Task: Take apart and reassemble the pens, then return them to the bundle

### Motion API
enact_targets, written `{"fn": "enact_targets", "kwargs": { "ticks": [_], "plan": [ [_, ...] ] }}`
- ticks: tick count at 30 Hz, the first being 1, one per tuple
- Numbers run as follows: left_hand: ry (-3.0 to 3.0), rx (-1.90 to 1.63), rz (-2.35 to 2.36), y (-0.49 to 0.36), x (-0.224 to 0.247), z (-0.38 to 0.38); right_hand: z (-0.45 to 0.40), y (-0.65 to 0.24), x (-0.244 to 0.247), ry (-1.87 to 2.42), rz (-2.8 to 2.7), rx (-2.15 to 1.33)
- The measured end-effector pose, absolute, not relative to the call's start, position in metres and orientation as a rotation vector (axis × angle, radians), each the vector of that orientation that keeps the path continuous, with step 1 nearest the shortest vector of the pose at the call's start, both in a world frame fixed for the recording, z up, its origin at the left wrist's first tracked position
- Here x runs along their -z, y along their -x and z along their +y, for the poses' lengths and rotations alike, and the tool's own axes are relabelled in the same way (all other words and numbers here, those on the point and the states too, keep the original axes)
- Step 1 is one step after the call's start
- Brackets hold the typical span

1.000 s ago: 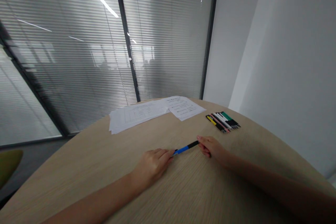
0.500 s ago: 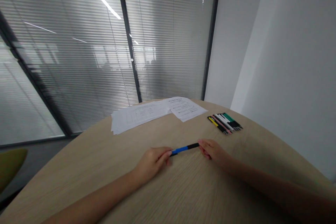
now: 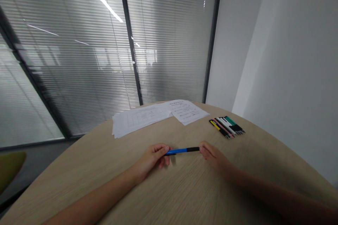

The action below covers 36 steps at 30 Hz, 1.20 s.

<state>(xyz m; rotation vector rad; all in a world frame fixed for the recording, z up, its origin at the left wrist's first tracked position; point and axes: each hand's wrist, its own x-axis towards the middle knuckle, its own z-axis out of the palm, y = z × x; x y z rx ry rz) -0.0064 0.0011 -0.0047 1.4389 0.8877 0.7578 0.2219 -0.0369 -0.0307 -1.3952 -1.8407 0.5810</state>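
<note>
Blue-and-black pen stretches crosswise between my two hands, over the near half of the wood-grain table. My left hand has thumb and fingers pinched on the blue end, with other fingers curled beneath. My right hand clamps the black end between fingertips drawn together, which hide its tip. Beyond my right hand, a row of pens lies side by side; left of it, printed sheets overlap.
</note>
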Motion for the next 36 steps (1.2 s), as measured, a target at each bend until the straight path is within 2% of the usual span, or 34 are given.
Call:
{"fn": "enact_targets", "kwargs": {
  "ticks": [6, 19, 27, 36],
  "plan": [
    [-1.416, -0.795, 0.871, 0.008, 0.008, 0.005, -0.034, -0.223, 0.03, 1.364, -1.887, -0.661],
    [-1.444, -0.769, 0.852, 0.007, 0.012, 0.006, -0.03, -0.227, 0.038, 1.476, -1.792, -0.6],
    [-1.435, -0.791, 0.827, 0.006, 0.011, 0.006, -0.027, -0.231, 0.047, 1.413, -1.746, -0.712],
    [-1.448, -0.762, 0.844, 0.006, 0.012, 0.008, -0.028, -0.23, 0.039, 1.511, -1.767, -0.586]
  ]
}}
